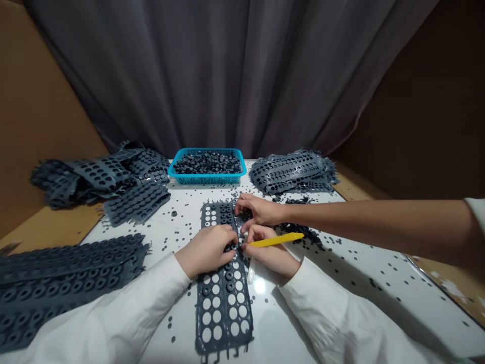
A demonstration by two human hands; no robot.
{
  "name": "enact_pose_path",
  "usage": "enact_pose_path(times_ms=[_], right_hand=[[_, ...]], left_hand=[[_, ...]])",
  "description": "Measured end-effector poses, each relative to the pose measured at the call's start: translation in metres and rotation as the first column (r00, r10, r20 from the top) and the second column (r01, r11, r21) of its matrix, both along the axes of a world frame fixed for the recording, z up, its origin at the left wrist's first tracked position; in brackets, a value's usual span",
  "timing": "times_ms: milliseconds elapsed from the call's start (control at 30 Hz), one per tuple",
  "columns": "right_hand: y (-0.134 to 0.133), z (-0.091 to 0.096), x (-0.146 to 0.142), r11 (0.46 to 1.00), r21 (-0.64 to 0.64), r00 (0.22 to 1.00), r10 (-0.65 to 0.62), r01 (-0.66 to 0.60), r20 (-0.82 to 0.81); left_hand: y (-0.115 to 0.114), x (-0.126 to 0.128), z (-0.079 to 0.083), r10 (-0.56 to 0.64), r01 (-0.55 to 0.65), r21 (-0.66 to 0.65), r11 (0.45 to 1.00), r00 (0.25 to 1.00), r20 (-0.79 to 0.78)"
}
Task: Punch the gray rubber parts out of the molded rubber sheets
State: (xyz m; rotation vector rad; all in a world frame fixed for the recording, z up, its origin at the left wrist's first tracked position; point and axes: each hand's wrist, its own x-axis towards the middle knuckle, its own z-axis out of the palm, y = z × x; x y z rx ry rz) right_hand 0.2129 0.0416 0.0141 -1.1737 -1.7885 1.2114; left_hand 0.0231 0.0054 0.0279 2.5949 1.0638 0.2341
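A dark grey rubber sheet (223,308) full of round holes and ring-shaped parts lies lengthwise on the white table (341,298) in front of me. My left hand (206,248) rests on its middle with curled fingers pressing on the rings. My right hand (270,252) is closed on a yellow stick tool (276,240), its tip at the sheet's right edge. Another person's bare hand (257,210) reaches in from the right and pinches the sheet's far right edge.
A blue basket (206,177) of small dark rings stands at the back centre. Stacks of grey sheets lie at the back left (98,177), front left (64,278) and back right (291,172). Small punched-out dots are scattered over the table.
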Motion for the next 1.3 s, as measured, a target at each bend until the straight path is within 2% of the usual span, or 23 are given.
enact_pose_path(times_ms=[100, 167, 467, 667, 733, 800, 867, 967, 1033, 1133, 1233, 1300], right_hand=[[-0.041, -0.022, -0.005, 0.993, -0.047, 0.993, -0.112, 0.110, -0.030], [-0.056, -0.029, -0.006, 0.987, -0.081, 0.988, -0.146, 0.141, -0.050], [-0.056, -0.028, -0.007, 0.985, -0.108, 0.974, -0.153, 0.136, -0.168], [-0.059, -0.032, -0.005, 0.986, -0.119, 0.973, -0.138, 0.117, -0.185], [-0.057, -0.035, -0.004, 0.987, -0.125, 0.970, -0.126, 0.101, -0.210], [-0.055, -0.038, -0.004, 0.988, -0.114, 0.969, -0.127, 0.104, -0.213], [-0.053, -0.040, -0.003, 0.989, -0.098, 0.971, -0.130, 0.112, -0.202], [-0.052, -0.043, -0.004, 0.990, -0.080, 0.972, -0.132, 0.119, -0.195], [-0.052, -0.046, -0.003, 0.989, -0.080, 0.972, -0.137, 0.124, -0.190], [-0.050, -0.048, -0.003, 0.988, -0.113, 0.970, -0.129, 0.108, -0.205], [-0.047, -0.047, -0.002, 0.983, -0.159, 0.963, -0.124, 0.087, -0.238], [-0.047, -0.048, -0.001, 0.980, -0.174, 0.961, -0.133, 0.092, -0.242]], left_hand=[[0.003, -0.005, 0.003, 0.016, -0.015, -0.029, 0.999, 0.999, 0.046], [0.005, -0.007, 0.005, 0.027, -0.026, -0.032, 0.999, 0.998, 0.051], [0.009, -0.014, 0.008, 0.056, -0.058, -0.091, 0.994, 0.998, -0.032], [0.017, -0.040, 0.036, 0.165, -0.188, -0.194, 0.963, 0.978, -0.130], [0.033, -0.054, 0.048, 0.188, -0.211, -0.217, 0.953, 0.975, -0.119], [0.060, -0.068, 0.057, 0.229, -0.239, -0.238, 0.941, 0.971, -0.066], [0.094, -0.079, 0.064, 0.350, -0.332, -0.268, 0.904, 0.937, 0.019], [0.149, -0.087, 0.066, 0.483, -0.453, -0.225, 0.863, 0.869, 0.104], [0.180, -0.086, 0.058, 0.554, -0.520, -0.201, 0.830, 0.811, 0.188], [0.211, -0.081, 0.038, 0.619, -0.587, -0.202, 0.784, 0.716, 0.322], [0.227, -0.080, 0.018, 0.646, -0.602, -0.254, 0.757, 0.631, 0.429], [0.232, -0.084, 0.012, 0.649, -0.585, -0.300, 0.754, 0.590, 0.480]])
